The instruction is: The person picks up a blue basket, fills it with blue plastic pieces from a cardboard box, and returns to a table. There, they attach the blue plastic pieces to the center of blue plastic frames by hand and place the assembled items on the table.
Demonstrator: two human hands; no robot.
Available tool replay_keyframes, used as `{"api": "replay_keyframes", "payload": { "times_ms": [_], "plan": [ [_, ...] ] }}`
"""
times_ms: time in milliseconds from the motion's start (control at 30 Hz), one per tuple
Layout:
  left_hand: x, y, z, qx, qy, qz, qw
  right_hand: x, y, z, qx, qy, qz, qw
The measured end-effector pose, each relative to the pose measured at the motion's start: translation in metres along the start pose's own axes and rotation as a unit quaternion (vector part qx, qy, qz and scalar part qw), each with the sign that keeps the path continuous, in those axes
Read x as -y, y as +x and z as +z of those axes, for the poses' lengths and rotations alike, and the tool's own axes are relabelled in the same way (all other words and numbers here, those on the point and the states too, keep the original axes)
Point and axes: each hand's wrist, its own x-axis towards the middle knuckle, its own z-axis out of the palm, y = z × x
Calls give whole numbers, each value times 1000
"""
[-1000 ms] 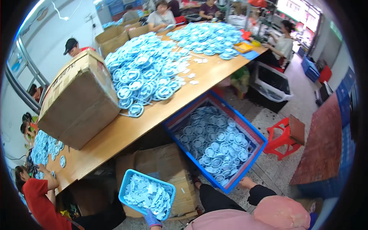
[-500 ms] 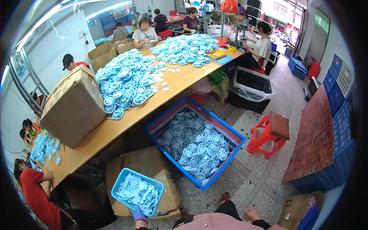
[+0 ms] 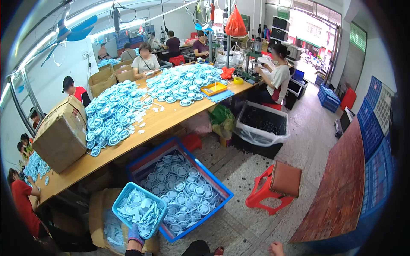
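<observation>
My left hand point(image 3: 135, 234), in a purple-grey glove, grips the near rim of a light blue plastic basket point(image 3: 121, 190) full of small flat white and pale blue pieces point(image 3: 139, 207). The basket is tilted and overlaps the left side of a large blue-rimmed crate point(image 3: 213, 208). Inside that crate lie many round pale blue discs point(image 3: 183, 183). Below the basket, an opened cardboard box point(image 3: 97, 222) shows more small pale pieces. My bare right hand point(image 3: 276, 249) is at the lower edge, partly cut off, its fingers loosely bent and apart with nothing seen in them.
A long wooden table point(image 3: 166, 119) bears heaps of blue discs point(image 3: 113, 113) and a big cardboard box point(image 3: 62, 134). Ahead to the right stands a red stool point(image 3: 273, 187) with a brown seat; beyond it is a black bin point(image 3: 260, 123) lined with plastic. Several people work around the table.
My view has swung up and to the right, and the stool and crate appear nearer. The basket, still in my left hand, now overlaps the crate's edge; the box beneath shows its contents.
</observation>
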Motion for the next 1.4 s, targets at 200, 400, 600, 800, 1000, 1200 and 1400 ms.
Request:
{"api": "replay_keyframes", "payload": {
  "times_ms": [200, 400, 600, 800, 1000, 1200, 1400],
  "plan": [
    [61, -13, 205, 51, 66, 80, 993, 186, 149, -66, 0, 45, -170, 984],
    [136, 114, 315, 15, 82, 124, 989, 211, 278, -166, 3, 15, -176, 984],
    [174, 180, 460, -39, 50, 84, 994, 346, 381, -221, -10, -51, -216, 975],
    [208, 205, 614, -47, 101, 138, 984, 522, 488, -218, -2, -104, -273, 956],
    [229, 208, 671, -111, -3, 172, 979, 722, 581, -218, 5, -172, -339, 925],
    [228, 201, 683, -167, 17, 180, 969, 999, 609, 4, 130, -108, -376, 911],
    [194, 224, 693, -257, 76, 182, 946, 1094, 458, 202, 410, -228, -462, 753]
  ]
}}
